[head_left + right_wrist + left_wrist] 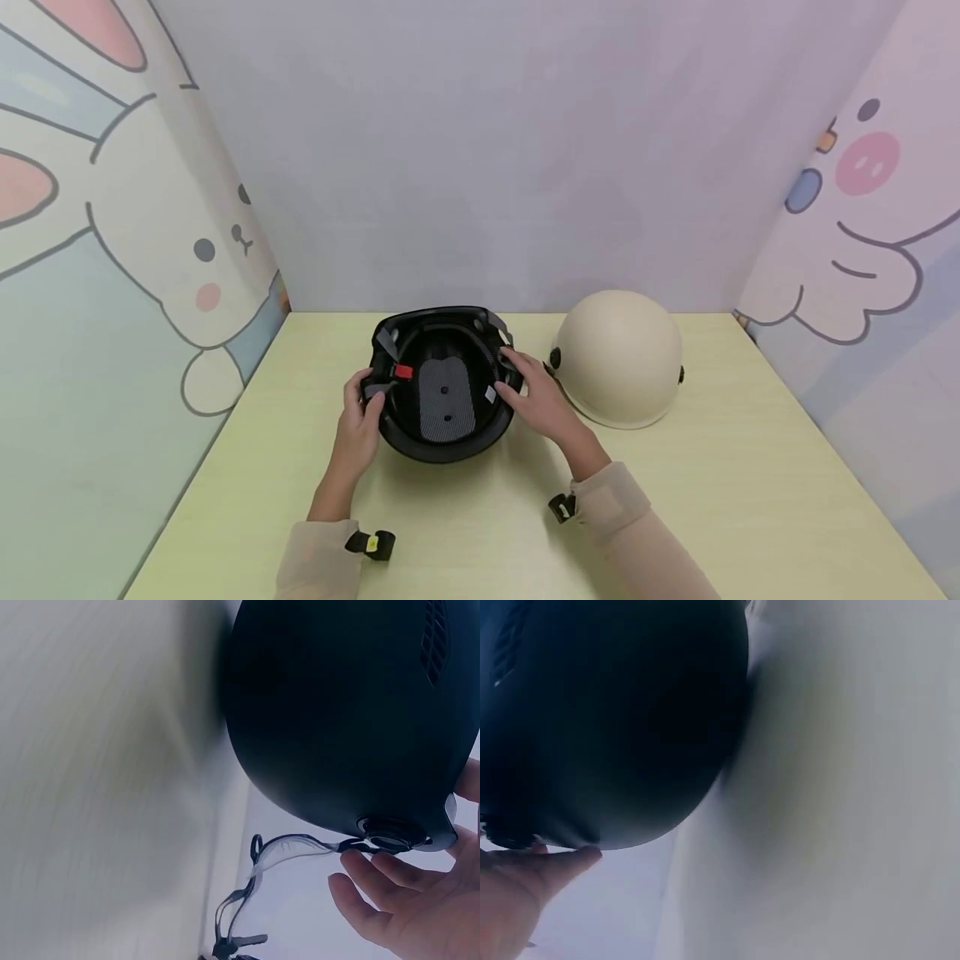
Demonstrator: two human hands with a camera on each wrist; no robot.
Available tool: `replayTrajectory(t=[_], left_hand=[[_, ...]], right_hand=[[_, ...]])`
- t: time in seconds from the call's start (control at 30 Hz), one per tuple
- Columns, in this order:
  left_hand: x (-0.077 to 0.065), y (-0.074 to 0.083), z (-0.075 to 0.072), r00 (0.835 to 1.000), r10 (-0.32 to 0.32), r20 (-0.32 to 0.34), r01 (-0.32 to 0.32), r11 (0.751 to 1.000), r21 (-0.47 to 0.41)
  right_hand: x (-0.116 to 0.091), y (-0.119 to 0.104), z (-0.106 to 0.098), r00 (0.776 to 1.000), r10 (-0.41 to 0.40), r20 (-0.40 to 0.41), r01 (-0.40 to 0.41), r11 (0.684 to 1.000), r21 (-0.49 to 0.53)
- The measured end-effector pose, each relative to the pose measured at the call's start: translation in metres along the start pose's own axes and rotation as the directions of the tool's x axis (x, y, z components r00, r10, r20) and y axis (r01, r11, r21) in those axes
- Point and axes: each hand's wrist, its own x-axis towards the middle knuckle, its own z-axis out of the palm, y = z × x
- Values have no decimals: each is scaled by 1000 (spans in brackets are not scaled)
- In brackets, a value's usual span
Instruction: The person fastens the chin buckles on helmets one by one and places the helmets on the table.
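Note:
A black helmet (444, 450) is upside down on the table's middle, its padded inside facing up with a grey striped liner and a red buckle (403, 372). My left hand (358, 429) grips its left rim, thumb on the near side and fingers around the outside. On the opposite rim, my right hand (542, 402) holds the edge, with the thumb over the inside. The left wrist view has the dark shell (630, 720) with the left fingertips against it. In the right wrist view, the right fingers touch the round side knob (390, 832), and a strap (292, 840) appears beyond.
A cream helmet (618, 358) sits dome up just right of the black one, with black side knobs and a strap on its left. The pale yellow table (712, 508) meets a plain back wall. Cartoon-printed walls (862, 275) stand at both sides.

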Motion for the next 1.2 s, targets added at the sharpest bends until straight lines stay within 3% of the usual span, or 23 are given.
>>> replayTrajectory(t=[0.17, 0.27, 0.43, 0.6, 0.8, 1.0, 1.2], left_hand=[[9, 8, -6, 999, 47, 17, -50, 980, 191], [14, 16, -9, 998, 65, 18, -67, 944, 323], [23, 29, -10, 994, 96, 60, -113, 896, 430], [29, 35, -5, 985, 137, 102, -170, 819, 548], [32, 38, -3, 982, 165, 97, -189, 761, 620], [34, 39, -1, 980, 168, 105, -195, 729, 656], [35, 41, 0, 984, 143, 110, -179, 701, 690]], right_hand=[[2, 3, -3, 1000, -17, 8, 18, 1000, -13], [2, 3, -6, 1000, -19, 20, 19, 1000, -12], [3, 4, -10, 999, -26, 32, 25, 999, 39], [2, 12, -14, 998, -35, 49, 31, 996, 79], [-2, 26, -23, 997, -21, 69, 13, 994, 113], [-1, 42, -32, 997, -14, 73, 5, 992, 130], [2, 51, -33, 996, 55, 64, -63, 991, 121]])
